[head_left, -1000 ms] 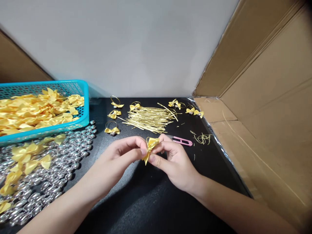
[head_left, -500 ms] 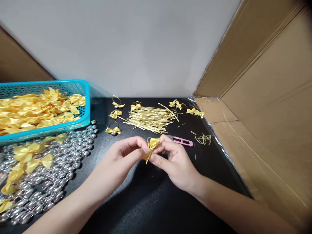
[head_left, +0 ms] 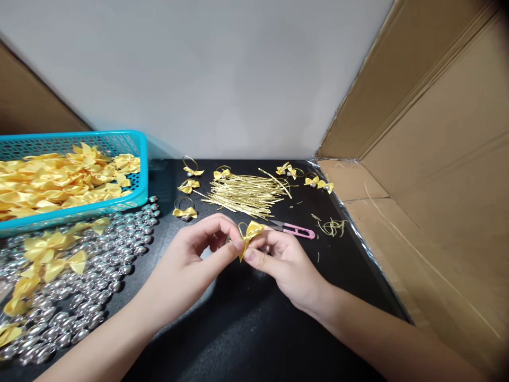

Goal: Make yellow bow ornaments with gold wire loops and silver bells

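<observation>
Between my two hands is a yellow ribbon bow (head_left: 253, 230) with a loop of gold tie standing up at its left side. My right hand (head_left: 284, 260) pinches the bow between thumb and fingers. My left hand (head_left: 212, 249) has its thumb and index finger closed at the bow's left edge, on the gold tie (head_left: 240, 228) as far as I can see. The fingertips hide the middle of the bow. Just beyond my right hand lie pink thread snips (head_left: 298, 230), and behind them a pile of gold twist ties (head_left: 244, 195).
A blue basket (head_left: 143, 170) of yellow bows stands at the left. Before it spread many silver bells (head_left: 115, 273) with loose bows (head_left: 51, 246) on top. Several finished-looking bows with loops (head_left: 185, 213) lie around the ties. Gold scraps (head_left: 333, 227) lie right, near cardboard walls (head_left: 441, 154).
The bow has tilted and shifted slightly up and right in my fingers. My right index finger has moved down, uncovering the snips' blades. My left hand has risen slightly.
</observation>
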`<action>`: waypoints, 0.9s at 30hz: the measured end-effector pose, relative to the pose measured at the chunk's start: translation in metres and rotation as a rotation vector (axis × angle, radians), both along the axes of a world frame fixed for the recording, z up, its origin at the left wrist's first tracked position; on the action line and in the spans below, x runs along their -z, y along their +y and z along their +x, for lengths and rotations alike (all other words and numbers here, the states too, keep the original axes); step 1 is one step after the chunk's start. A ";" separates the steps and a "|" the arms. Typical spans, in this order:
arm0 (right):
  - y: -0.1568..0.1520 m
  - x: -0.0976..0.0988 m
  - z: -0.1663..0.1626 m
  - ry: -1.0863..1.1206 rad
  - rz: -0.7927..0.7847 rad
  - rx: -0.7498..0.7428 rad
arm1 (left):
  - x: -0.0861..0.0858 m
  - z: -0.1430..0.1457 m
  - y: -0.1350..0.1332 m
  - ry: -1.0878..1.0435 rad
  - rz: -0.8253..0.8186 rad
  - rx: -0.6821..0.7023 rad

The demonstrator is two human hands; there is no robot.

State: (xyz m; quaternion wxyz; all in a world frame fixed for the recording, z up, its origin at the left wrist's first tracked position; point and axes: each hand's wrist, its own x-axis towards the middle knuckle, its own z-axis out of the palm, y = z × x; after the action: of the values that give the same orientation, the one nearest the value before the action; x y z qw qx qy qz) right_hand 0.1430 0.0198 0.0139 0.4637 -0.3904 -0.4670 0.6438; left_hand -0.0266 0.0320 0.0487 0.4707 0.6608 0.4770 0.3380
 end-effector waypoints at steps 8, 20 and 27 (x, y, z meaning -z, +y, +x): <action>-0.001 -0.003 0.000 -0.040 -0.002 -0.009 | -0.001 -0.002 0.000 0.051 0.055 -0.021; 0.000 -0.005 0.002 -0.151 0.059 -0.004 | -0.004 0.000 0.000 0.020 -0.020 -0.066; -0.002 -0.004 0.002 -0.218 0.090 0.008 | -0.007 0.000 -0.001 0.180 0.021 -0.080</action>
State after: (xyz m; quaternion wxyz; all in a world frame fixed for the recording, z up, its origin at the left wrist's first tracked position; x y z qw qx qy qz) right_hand 0.1446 0.0178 0.0184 0.4299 -0.4386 -0.5415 0.5741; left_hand -0.0267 0.0315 0.0554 0.4053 0.6736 0.5399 0.3008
